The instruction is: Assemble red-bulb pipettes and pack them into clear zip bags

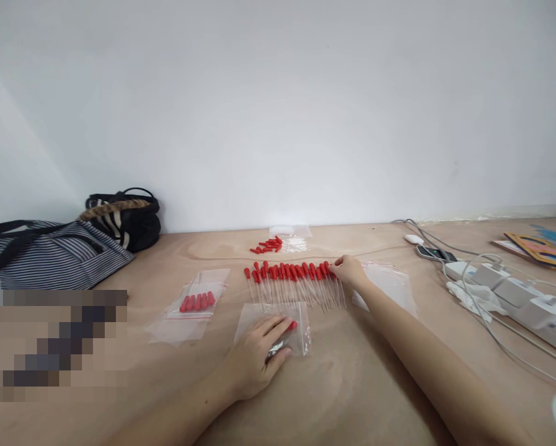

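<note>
My left hand (261,353) lies flat over a clear zip bag (245,313), thumb apart from the fingers. Beside its fingertips shows the red bulb (293,324) of a dropper in the bag; the rest is under the hand. Farther off lies a row of glass droppers (300,272) with red bulbs pointing away from me. At the row's right end, my right hand (347,271) pinches the bulb end of a dropper, its fingertips partly hiding it. To the left, several red-bulbed droppers (198,301) rest in clear bags (180,328).
Behind the row are loose red bulbs (268,246) and a bag of clear tubes (296,243). More bags (387,288) lie by my right forearm. Chargers and cables (514,291) crowd the right side. A striped bag (64,254) and a black bag (138,223) stand left.
</note>
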Motion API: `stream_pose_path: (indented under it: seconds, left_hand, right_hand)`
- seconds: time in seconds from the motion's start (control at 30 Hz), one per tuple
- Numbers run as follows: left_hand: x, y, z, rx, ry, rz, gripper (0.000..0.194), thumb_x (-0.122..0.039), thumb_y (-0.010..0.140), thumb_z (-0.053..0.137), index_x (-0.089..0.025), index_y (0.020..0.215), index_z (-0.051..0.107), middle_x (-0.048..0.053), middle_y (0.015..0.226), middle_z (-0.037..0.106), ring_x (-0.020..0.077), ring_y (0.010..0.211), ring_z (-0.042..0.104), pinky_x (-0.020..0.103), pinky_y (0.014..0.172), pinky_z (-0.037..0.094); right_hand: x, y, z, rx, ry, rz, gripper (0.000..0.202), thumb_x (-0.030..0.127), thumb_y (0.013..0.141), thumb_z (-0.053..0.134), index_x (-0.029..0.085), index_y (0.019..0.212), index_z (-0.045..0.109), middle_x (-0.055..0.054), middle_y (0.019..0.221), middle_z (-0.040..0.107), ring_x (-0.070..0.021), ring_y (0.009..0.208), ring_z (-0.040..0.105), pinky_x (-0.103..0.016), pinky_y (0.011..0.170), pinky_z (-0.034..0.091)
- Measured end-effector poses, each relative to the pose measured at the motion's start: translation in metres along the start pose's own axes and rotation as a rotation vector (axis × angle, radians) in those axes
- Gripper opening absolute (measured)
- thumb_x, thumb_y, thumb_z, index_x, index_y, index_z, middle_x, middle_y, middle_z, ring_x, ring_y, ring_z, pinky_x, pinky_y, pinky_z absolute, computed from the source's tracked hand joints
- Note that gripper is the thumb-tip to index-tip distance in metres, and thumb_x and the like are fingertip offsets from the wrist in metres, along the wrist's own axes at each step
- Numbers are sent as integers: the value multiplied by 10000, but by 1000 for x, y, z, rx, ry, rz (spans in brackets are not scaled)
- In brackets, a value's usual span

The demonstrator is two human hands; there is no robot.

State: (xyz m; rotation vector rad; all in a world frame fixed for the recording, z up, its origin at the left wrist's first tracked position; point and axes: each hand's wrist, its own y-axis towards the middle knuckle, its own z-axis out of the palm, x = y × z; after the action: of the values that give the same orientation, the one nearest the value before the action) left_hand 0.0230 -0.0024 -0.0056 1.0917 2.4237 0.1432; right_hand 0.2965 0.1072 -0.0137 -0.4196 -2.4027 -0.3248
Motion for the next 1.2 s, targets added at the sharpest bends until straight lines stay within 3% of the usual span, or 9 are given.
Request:
stream_pose_path:
  seconds: [0.1, 0.2, 0.37, 0.53, 0.7, 0.83, 1.0, 1.2]
  left_hand:
    - [1, 0, 2, -12, 3, -5, 400, -286, 812, 462, -242, 1209, 446, 49, 1198, 527, 224, 1087, 481, 395, 916, 412]
    - [2, 0, 2, 3, 3, -7, 403, -291, 812, 465, -239, 1211, 440, 52, 1204, 520, 222, 1086, 480, 389, 916, 411]
    - [1, 0, 1, 11, 3, -8, 423, -268, 806, 471, -234, 1224, 416, 57, 1201, 517, 223, 1082, 479, 394, 911, 411]
    - [0, 1, 0, 2, -14, -23, 421, -262, 805, 473, -236, 1221, 417, 56, 1195, 522, 225, 1078, 485, 393, 906, 414]
    - [0, 1, -1, 8, -14, -10, 424, -266, 808, 473, -230, 1226, 417, 63, 1198, 522, 229, 1082, 485, 392, 905, 417]
    - [2, 0, 1, -5, -14, 1, 439, -278, 814, 473, -253, 1245, 399, 54, 1203, 523, 225, 1086, 486, 387, 906, 420]
    - [6, 0, 5, 1, 53, 23, 478, -303, 824, 461, -233, 1285, 357, 70, 1286, 452, 245, 1180, 399, 438, 966, 359]
    - [7, 0, 8, 8, 77, 49, 463, -316, 844, 437, -219, 1289, 353, 74, 1327, 405, 236, 1226, 341, 453, 1005, 305]
  right_hand:
    - [1, 0, -4, 21, 78, 3, 101, 216, 641, 553, 157, 586, 613, -66, 595, 621, -197, 708, 589, -255, 618, 395]
    - [1, -4, -15, 50, 207, -17, 166, 222, 709, 473, 144, 705, 620, -50, 622, 609, -161, 645, 574, -246, 591, 408]
    - [-4, -37, -30, 82, 443, -55, 294, 322, 806, 337, 144, 923, 539, -20, 685, 568, -104, 561, 539, -233, 546, 443]
    - [-3, -84, -9, 56, 888, -3, 364, 492, 711, 484, 168, 874, 502, 25, 593, 481, -96, 492, 478, -244, 489, 435]
    - [4, -110, 12, 107, 1054, 55, 408, 541, 661, 537, 190, 859, 477, 16, 612, 488, -115, 540, 508, -276, 537, 466]
    - [7, -121, 14, 268, 986, -11, 416, 533, 657, 565, 186, 870, 482, -2, 665, 539, -128, 583, 542, -284, 567, 468]
    - [9, -129, 3, 487, 624, -349, 244, 401, 726, 564, 169, 800, 570, -14, 701, 608, -123, 637, 542, -254, 612, 429]
    - [16, -128, 3, 476, 401, -550, 115, 279, 715, 590, 203, 754, 667, -19, 712, 613, -139, 709, 541, -260, 673, 425]
